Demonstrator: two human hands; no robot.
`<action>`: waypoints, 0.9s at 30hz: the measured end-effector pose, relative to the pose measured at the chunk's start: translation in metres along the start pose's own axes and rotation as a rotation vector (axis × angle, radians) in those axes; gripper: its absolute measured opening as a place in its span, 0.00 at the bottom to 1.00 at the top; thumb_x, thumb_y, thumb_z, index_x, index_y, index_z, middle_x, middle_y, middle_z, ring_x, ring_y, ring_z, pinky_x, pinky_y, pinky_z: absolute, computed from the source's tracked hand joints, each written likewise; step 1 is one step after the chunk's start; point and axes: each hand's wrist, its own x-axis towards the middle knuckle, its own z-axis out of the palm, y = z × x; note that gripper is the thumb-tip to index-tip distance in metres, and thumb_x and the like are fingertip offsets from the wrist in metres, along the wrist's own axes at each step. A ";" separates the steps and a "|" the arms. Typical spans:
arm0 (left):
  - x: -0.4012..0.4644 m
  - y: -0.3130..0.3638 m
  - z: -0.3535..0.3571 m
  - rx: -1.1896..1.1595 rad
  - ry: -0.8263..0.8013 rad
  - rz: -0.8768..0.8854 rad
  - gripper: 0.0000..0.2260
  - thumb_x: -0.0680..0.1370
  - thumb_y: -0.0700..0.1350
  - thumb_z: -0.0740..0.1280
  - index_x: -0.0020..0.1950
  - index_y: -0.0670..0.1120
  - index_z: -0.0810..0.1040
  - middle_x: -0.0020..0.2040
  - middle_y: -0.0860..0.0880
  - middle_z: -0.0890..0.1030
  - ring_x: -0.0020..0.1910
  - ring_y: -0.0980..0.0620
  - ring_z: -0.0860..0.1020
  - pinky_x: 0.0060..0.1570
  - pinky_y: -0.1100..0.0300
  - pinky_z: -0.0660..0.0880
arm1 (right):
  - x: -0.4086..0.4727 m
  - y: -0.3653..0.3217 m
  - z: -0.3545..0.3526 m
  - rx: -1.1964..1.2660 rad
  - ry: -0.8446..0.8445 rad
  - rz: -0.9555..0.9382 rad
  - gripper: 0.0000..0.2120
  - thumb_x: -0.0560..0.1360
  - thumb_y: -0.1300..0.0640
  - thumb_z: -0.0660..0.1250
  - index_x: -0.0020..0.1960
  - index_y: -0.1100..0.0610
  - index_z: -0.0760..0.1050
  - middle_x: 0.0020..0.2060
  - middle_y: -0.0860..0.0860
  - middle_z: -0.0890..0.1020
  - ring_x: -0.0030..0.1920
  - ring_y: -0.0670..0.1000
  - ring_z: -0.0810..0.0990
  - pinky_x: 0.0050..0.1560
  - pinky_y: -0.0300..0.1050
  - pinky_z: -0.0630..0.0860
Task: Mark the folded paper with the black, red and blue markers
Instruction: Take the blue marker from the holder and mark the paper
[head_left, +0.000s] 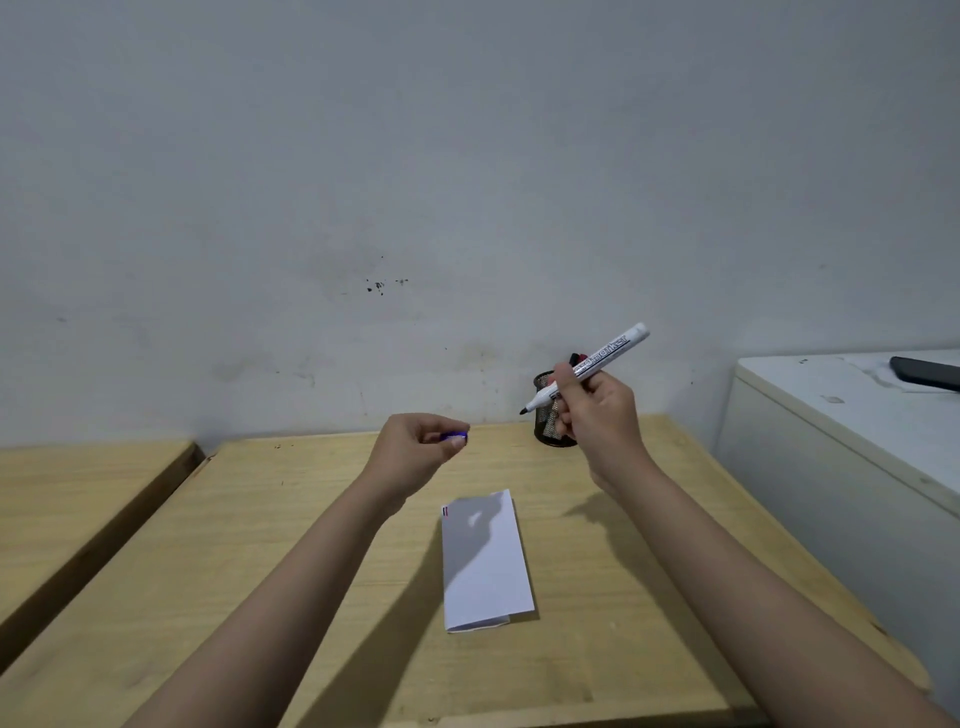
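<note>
Right grip (592, 410) pinches the uncapped marker (587, 370); left grip (415, 447) closes on its blue cap (457, 435). Folded paper (485, 564) shows small colour marks at its 11 o'clock corner, so marking seems nearly done.

Two bare forearms reached in from the lower edge, with no sleeves, watch, bracelet or rings visible on them. The left hand (410, 451) and right hand (597, 415) were ungloved, with short, unpainted fingernails where any showed.
</note>
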 end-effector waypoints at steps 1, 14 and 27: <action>0.007 -0.006 -0.001 0.055 0.025 -0.013 0.08 0.73 0.37 0.68 0.51 0.41 0.82 0.38 0.48 0.80 0.37 0.56 0.76 0.34 0.68 0.71 | -0.001 0.003 0.000 -0.032 -0.009 -0.003 0.14 0.77 0.54 0.65 0.40 0.64 0.76 0.27 0.51 0.71 0.22 0.46 0.66 0.27 0.42 0.67; 0.056 -0.087 0.014 0.438 0.019 -0.207 0.09 0.69 0.33 0.68 0.46 0.40 0.83 0.48 0.42 0.84 0.45 0.49 0.78 0.43 0.61 0.70 | -0.014 0.038 -0.002 -0.180 -0.084 -0.016 0.19 0.75 0.54 0.68 0.40 0.71 0.73 0.31 0.59 0.71 0.31 0.56 0.67 0.35 0.50 0.65; -0.005 -0.078 -0.001 0.010 0.012 -0.235 0.15 0.69 0.37 0.73 0.54 0.40 0.77 0.47 0.45 0.76 0.39 0.52 0.75 0.27 0.72 0.72 | -0.018 0.062 0.022 -0.183 -0.098 0.031 0.11 0.73 0.54 0.70 0.32 0.52 0.77 0.28 0.57 0.76 0.27 0.51 0.73 0.30 0.43 0.71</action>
